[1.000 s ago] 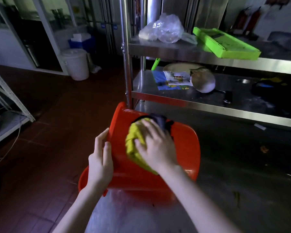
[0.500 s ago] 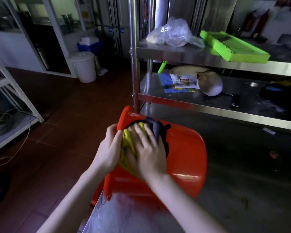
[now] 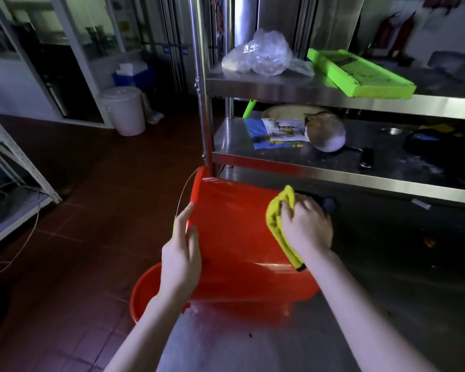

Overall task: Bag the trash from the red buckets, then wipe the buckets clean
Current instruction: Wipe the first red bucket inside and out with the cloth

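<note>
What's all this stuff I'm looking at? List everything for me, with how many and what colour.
tipped bucket: 1, red, on its side on the table
lower bucket: 1, red, below the table's edge, partly hidden
cloth: 1, yellow, against the tipped bucket
table: 1, steel, nearest the camera
shelf rack: 1, steel, behind the table
plastic bag: 1, clear, top shelf
tray: 1, green, top shelf
leaflet: 1, blue and white, lower shelf
lidded tub: 1, white, on the floor
left hand: 1, flat on the tipped bucket
right hand: 1, gripping the cloth
</note>
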A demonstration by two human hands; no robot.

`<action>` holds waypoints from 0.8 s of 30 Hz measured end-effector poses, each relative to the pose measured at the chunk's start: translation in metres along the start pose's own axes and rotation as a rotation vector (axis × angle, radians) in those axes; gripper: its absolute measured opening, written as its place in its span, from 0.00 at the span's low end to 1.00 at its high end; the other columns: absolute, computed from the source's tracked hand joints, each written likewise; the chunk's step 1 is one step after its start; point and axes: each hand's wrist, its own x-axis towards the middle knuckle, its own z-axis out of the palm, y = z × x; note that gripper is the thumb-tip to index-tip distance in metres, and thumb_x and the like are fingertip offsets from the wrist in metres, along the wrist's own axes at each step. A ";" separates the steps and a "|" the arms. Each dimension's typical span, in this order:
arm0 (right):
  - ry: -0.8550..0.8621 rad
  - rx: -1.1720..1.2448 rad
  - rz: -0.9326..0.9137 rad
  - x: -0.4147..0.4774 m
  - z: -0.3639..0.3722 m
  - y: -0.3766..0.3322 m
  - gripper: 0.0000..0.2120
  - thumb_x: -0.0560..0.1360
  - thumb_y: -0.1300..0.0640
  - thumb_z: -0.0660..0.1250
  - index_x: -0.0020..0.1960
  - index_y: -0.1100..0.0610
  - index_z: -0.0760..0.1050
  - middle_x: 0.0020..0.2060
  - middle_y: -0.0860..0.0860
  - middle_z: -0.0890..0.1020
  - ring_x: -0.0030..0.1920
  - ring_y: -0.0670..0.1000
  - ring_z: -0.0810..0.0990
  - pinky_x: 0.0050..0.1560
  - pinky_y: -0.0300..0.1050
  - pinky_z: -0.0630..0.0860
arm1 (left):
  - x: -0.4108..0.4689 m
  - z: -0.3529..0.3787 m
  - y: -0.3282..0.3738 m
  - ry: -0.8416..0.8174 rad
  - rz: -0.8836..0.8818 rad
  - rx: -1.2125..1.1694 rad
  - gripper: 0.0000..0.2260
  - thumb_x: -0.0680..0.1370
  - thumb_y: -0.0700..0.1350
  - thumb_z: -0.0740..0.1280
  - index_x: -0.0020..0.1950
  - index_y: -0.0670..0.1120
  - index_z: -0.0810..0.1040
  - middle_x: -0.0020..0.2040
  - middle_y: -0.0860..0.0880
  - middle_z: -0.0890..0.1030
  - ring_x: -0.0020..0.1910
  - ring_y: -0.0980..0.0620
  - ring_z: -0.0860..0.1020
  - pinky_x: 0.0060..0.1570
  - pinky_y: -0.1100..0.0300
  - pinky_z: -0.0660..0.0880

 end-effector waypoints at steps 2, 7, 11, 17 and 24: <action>0.016 -0.028 -0.123 -0.003 0.004 -0.036 0.24 0.79 0.41 0.48 0.60 0.52 0.77 0.60 0.51 0.79 0.61 0.55 0.75 0.61 0.52 0.69 | 0.005 0.002 0.000 0.000 -0.016 -0.008 0.20 0.83 0.47 0.54 0.69 0.69 0.63 0.25 0.53 0.72 0.20 0.56 0.67 0.21 0.64 0.66; 0.069 0.130 -0.548 -0.059 0.025 -0.103 0.24 0.77 0.43 0.56 0.71 0.49 0.70 0.71 0.48 0.71 0.74 0.53 0.64 0.70 0.58 0.62 | 0.008 -0.002 0.000 0.036 0.004 -0.008 0.18 0.82 0.48 0.55 0.69 0.66 0.66 0.33 0.56 0.81 0.27 0.58 0.77 0.27 0.71 0.69; 0.130 0.128 -0.536 -0.048 0.024 -0.056 0.23 0.77 0.42 0.56 0.68 0.50 0.72 0.69 0.48 0.74 0.70 0.52 0.70 0.64 0.53 0.68 | -0.010 -0.004 -0.003 0.058 0.012 -0.033 0.18 0.80 0.52 0.53 0.68 0.69 0.66 0.25 0.53 0.73 0.20 0.58 0.66 0.22 0.69 0.63; -0.187 0.034 0.131 0.031 -0.007 0.004 0.26 0.79 0.39 0.48 0.56 0.55 0.77 0.58 0.56 0.80 0.57 0.61 0.77 0.55 0.52 0.72 | -0.037 -0.013 -0.015 0.044 0.081 -0.012 0.22 0.80 0.46 0.54 0.69 0.69 0.64 0.27 0.51 0.72 0.21 0.59 0.65 0.23 0.70 0.61; 0.046 0.094 -0.558 -0.039 0.015 -0.085 0.23 0.77 0.42 0.53 0.65 0.51 0.76 0.66 0.49 0.76 0.68 0.54 0.72 0.63 0.53 0.70 | 0.008 -0.021 0.013 -0.031 -0.069 -0.034 0.08 0.80 0.54 0.56 0.57 0.66 0.67 0.34 0.47 0.79 0.29 0.56 0.76 0.29 0.59 0.73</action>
